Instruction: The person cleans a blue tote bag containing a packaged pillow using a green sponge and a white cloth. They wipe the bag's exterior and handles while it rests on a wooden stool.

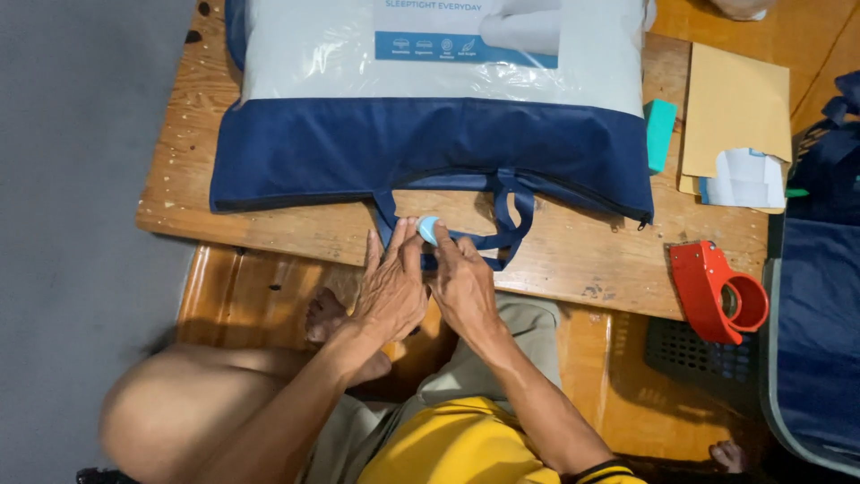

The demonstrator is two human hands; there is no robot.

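Both hands are met at the near desk (573, 260) edge: the left hand (391, 291) and right hand (463, 285) are pinched together on a small blue tag (429, 229), held between their fingertips against the bag (430, 148) handle (511, 224), just ahead

Matt navy cloth bag (430, 152), glossy red plastic tape dispenser (717, 291), rough wooden table (573, 255).
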